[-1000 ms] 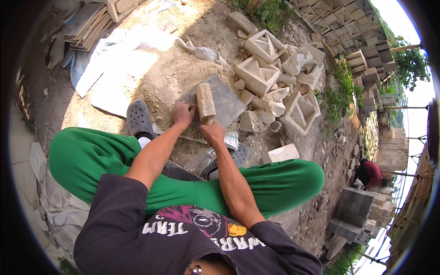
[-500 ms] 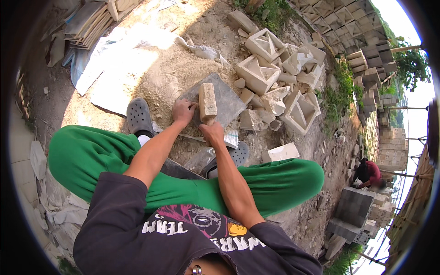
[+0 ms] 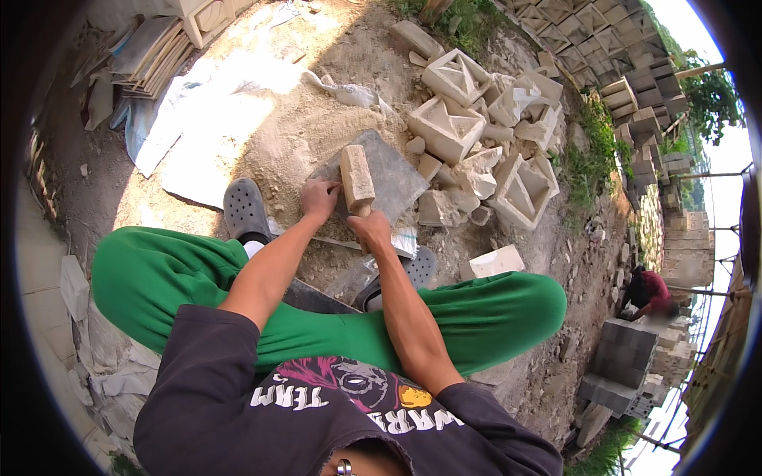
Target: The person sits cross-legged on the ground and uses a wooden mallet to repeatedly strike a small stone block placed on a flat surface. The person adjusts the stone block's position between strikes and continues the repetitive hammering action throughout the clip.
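My right hand (image 3: pixel 371 230) is closed round the handle of a wooden mallet (image 3: pixel 357 176), whose dusty block head points away from me. Beneath the mallet lies a dark grey flat slab (image 3: pixel 394 176), set on the sandy ground between my feet. Just left of the mallet head, my left hand (image 3: pixel 320 200) rests at the slab's near left edge with its fingers curled. Its fingertips are partly hidden beside the mallet, and what they pinch cannot be made out.
Pale hollow blocks (image 3: pixel 447 127) and broken chunks (image 3: pixel 476 174) are heaped to the right of the slab. A torn white sack (image 3: pixel 353 94) lies beyond it. Stacked boards (image 3: pixel 151 59) stand far left. At far right a person (image 3: pixel 652 292) bends by grey blocks (image 3: pixel 623 353).
The mallet head has shifted slightly left over the slab, still in my right hand. My left hand stays at the slab's edge. The whole view has tilted a little.
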`<action>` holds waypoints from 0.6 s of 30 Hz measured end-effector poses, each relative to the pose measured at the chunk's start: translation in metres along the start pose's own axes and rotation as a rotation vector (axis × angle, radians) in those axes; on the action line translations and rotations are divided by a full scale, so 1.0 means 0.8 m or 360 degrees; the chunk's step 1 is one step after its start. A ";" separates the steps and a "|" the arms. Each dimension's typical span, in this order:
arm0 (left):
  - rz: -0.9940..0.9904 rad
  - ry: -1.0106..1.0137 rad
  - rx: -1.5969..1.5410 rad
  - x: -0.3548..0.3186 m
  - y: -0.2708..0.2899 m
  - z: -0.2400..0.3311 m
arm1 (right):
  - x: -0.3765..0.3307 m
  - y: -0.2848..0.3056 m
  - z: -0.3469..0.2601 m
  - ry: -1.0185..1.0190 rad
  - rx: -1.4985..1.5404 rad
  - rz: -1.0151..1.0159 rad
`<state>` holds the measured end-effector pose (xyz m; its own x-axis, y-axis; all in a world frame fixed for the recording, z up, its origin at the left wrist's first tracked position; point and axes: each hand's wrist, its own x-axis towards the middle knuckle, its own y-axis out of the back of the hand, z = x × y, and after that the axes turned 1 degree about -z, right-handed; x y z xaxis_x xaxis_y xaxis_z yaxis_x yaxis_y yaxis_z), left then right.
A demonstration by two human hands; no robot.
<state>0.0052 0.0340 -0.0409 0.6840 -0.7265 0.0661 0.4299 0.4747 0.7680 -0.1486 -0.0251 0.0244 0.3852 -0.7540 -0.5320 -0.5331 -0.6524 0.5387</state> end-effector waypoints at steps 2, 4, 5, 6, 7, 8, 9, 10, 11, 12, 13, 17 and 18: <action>0.0025 -0.0008 -0.0031 -0.002 0.000 0.002 | -0.002 0.005 -0.006 0.0110 0.0135 0.0130; 0.0020 -0.0028 -0.0045 0.000 -0.001 0.001 | 0.000 0.009 -0.015 0.0259 0.0229 0.0315; 0.0014 -0.0018 -0.0049 -0.004 -0.002 -0.003 | -0.010 0.018 -0.032 0.0275 0.0176 0.0307; 0.0008 0.0013 -0.0078 -0.008 -0.001 -0.010 | -0.015 0.012 -0.035 0.0319 0.0167 0.0333; -0.0001 0.0017 -0.0117 -0.007 0.000 -0.006 | -0.016 0.009 -0.034 0.0364 0.0163 0.0388; -0.0010 0.0022 -0.0155 -0.006 0.002 -0.003 | -0.017 0.007 -0.034 0.0409 0.0159 0.0441; -0.0013 -0.0010 -0.0109 -0.007 0.003 0.000 | -0.018 0.000 -0.024 0.0370 0.0015 0.0412; -0.0018 -0.0063 -0.0063 -0.004 0.005 0.008 | -0.013 -0.009 -0.001 0.0329 -0.0117 0.0400; -0.0015 -0.0102 -0.0009 -0.003 0.007 0.008 | -0.013 -0.015 0.006 0.0293 -0.0249 0.0368; -0.0040 -0.0074 -0.0008 -0.003 0.008 0.009 | -0.008 -0.018 0.012 0.0123 -0.0225 0.0235; -0.0060 -0.0044 -0.0004 -0.002 0.008 0.007 | -0.007 -0.017 0.010 -0.0042 -0.0201 0.0096; -0.0110 -0.0041 -0.0009 -0.003 0.012 0.000 | -0.006 -0.008 0.004 -0.0246 -0.0062 -0.0142; -0.0142 -0.0044 0.0023 -0.003 0.014 -0.002 | -0.007 -0.006 0.003 -0.0232 -0.0014 -0.0157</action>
<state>0.0096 0.0417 -0.0333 0.6269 -0.7790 0.0143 0.4797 0.4005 0.7807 -0.1499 -0.0180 0.0235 0.3218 -0.6677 -0.6713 -0.4912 -0.7239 0.4845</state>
